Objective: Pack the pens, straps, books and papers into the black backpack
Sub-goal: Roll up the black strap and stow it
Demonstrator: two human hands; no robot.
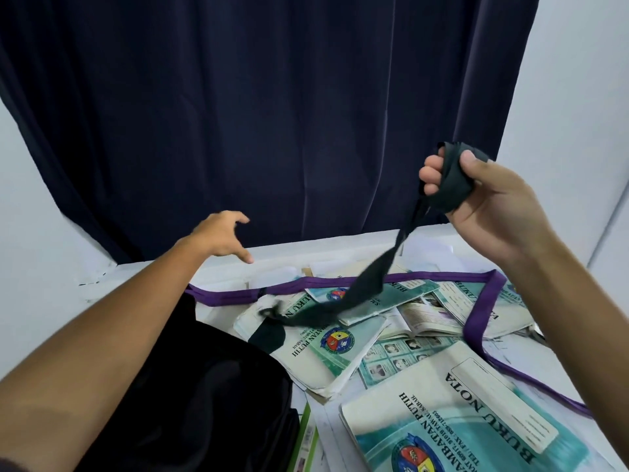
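Black fabric backpack (204, 386): nearest, lower left on the table; soft, collapsible.
Teal-and-cream paper notebooks (452, 413): scattered flat beside it; light, flexible; grasp by spine edge.
Purple woven strap (476, 321): draped across notebooks; limp.
Black fabric strap (367, 284): limp, light; tail trails onto notebooks.
Right hand (483, 199): raised, fingers curled around bunched black strap.
Left hand (221, 240): extended, fingers spread, holding nothing.

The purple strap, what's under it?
The purple strap lies across pale books and loose white papers on the table. Its left end runs behind the black backpack, so that part is hidden.
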